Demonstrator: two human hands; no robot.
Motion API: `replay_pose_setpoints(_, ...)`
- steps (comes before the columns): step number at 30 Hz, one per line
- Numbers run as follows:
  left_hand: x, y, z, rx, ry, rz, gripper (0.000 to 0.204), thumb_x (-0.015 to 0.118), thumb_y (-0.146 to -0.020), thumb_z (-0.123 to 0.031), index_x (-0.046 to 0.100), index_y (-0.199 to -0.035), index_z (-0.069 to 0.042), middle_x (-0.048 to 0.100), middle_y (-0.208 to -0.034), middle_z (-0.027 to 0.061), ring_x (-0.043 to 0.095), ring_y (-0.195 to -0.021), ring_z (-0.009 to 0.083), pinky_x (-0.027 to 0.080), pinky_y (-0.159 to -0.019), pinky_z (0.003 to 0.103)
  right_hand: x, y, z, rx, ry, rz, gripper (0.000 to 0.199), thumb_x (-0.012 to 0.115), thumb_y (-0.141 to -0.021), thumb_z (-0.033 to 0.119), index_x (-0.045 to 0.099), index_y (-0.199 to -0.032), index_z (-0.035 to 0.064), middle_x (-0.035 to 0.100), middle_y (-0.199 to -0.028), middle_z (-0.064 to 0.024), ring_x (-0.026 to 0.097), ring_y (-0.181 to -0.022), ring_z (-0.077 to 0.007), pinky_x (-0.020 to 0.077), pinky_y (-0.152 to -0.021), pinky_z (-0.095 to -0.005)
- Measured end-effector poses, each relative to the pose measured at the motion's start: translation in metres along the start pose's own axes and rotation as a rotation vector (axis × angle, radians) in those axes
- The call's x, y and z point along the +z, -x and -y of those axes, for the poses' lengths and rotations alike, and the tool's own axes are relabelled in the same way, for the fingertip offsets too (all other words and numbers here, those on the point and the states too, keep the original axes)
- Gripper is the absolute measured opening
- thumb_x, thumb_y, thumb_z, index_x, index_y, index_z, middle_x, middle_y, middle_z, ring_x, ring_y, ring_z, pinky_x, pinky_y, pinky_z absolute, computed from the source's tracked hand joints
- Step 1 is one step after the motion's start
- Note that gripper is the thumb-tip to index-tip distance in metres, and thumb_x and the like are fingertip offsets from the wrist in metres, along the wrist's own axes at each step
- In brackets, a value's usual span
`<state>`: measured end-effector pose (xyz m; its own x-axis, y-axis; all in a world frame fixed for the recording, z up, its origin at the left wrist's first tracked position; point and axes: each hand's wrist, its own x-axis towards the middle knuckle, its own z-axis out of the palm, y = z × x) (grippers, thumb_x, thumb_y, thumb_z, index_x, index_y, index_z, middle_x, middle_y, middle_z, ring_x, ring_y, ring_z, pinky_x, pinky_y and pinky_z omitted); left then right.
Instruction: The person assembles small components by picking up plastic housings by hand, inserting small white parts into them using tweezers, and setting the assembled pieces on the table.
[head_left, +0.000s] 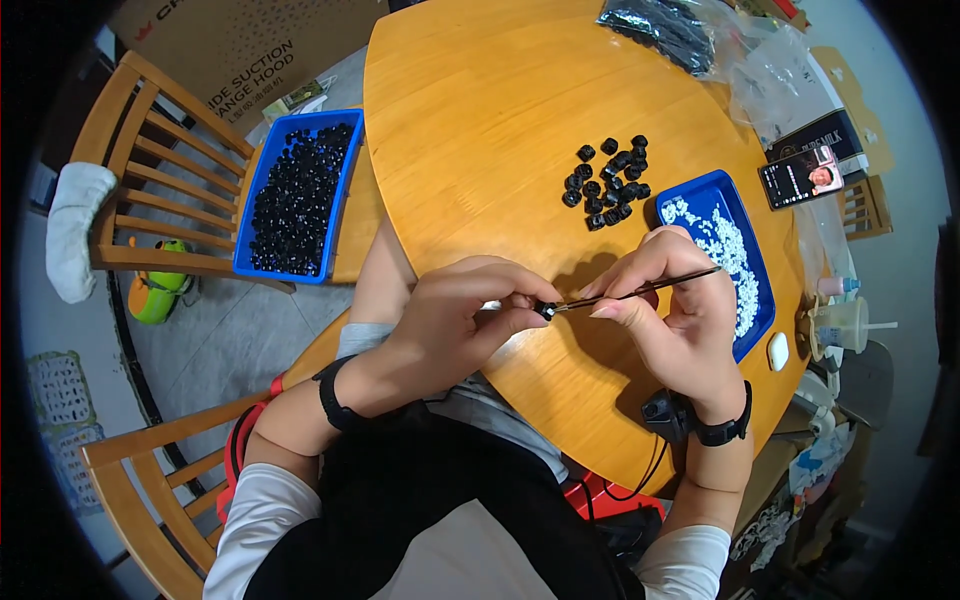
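Observation:
My left hand (440, 312) pinches a small black plastic part (545, 308) between thumb and forefinger, over the near side of the table. In my right hand (672, 305) is a pair of thin dark tweezers (645, 289), whose tips reach the black part. A tiny white spot shows where the tips meet it; I cannot tell whether it is a separate piece. A loose group of similar black parts (610, 183) lies beyond my hands. Beside my right hand stands a blue tray (718, 180) with many small white pieces (738, 262), partly hidden by that hand.
On a chair at left rests a blue tray (357, 130) full of black parts. The wooden table (470, 90) has a curved edge. To the right are a propped phone (803, 180), a white oval case (778, 351) and a cup with straw (842, 326). Plastic bags (765, 80) lie far right.

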<state>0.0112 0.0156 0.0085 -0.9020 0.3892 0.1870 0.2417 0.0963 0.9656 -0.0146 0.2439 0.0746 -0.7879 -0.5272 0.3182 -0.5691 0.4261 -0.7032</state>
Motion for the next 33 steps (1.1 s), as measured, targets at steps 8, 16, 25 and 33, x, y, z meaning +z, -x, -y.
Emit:
replay_pose_setpoints(8, 0.002, 0.0, -0.002, 0.051, -0.054, -0.019, 0.02, 0.072, -0.084, 0.008, 0.072, -0.103, 0.003, 0.07, -0.097, 0.0093, 0.063, -0.082, 0.0133, 0.052, -0.073, 0.024, 0.009, 0.002, 0.006, 0.13, -0.069, -0.088, 0.013, 0.08, -0.076, 0.009, 0.068, -0.078, 0.0063, 0.065, -0.074, -0.0026, 0.052, -0.07, -0.0195, 0.0413, -0.067, -0.0298)
replay_pose_setpoints(16, 0.002, 0.002, 0.0, 0.035, 0.028, -0.075, 0.017, 0.072, -0.084, 0.01, 0.071, -0.101, 0.005, 0.071, -0.1, 0.0114, 0.066, -0.084, 0.0148, 0.055, -0.077, 0.025, 0.001, 0.002, 0.009, 0.047, 0.009, -0.042, 0.018, 0.08, -0.083, 0.008, 0.062, -0.083, 0.0055, 0.07, -0.081, -0.0042, 0.053, -0.071, -0.0103, 0.0384, -0.061, -0.0225)
replay_pose_setpoints(25, 0.003, 0.002, 0.005, 0.046, 0.048, -0.074, 0.019, 0.073, -0.085, 0.004, 0.071, -0.104, 0.001, 0.069, -0.101, 0.0096, 0.067, -0.087, 0.015, 0.056, -0.076, 0.026, 0.012, 0.003, 0.005, 0.018, -0.088, -0.162, 0.015, 0.082, -0.074, 0.006, 0.069, -0.079, 0.0055, 0.062, -0.072, -0.0016, 0.049, -0.061, -0.0141, 0.038, -0.06, -0.0278)
replay_pose_setpoints(33, -0.034, 0.007, 0.002, 0.096, -0.057, -0.267, 0.021, 0.068, -0.085, 0.007, 0.071, -0.104, -0.001, 0.068, -0.102, 0.0077, 0.066, -0.088, 0.0164, 0.054, -0.074, 0.027, -0.022, -0.001, 0.0, 0.165, 0.057, 0.032, 0.02, 0.079, -0.081, 0.003, 0.059, -0.084, 0.0027, 0.062, -0.074, -0.0012, 0.054, -0.066, -0.0091, 0.0387, -0.059, -0.0232)
